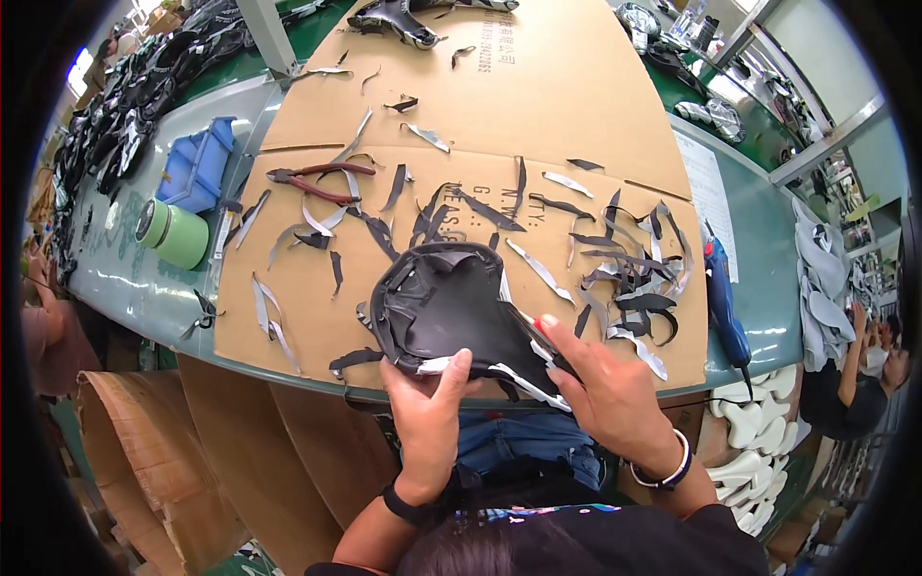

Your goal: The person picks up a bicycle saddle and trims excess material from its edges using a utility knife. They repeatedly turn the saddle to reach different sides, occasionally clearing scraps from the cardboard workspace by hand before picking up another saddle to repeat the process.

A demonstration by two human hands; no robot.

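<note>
Gripping 1 black saddle w/ 2 hands, maybe cutting.

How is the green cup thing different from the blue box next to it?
The green container is round like a cylinder; the blue bin is boxy with straight walls. The green container lies on its side and looks closed at its end, while the blue bin sits with its open top up. The green container is also the smaller one. Both rest on the green table, left of the cardboard sheet, away from the left hand and right hand.
</note>
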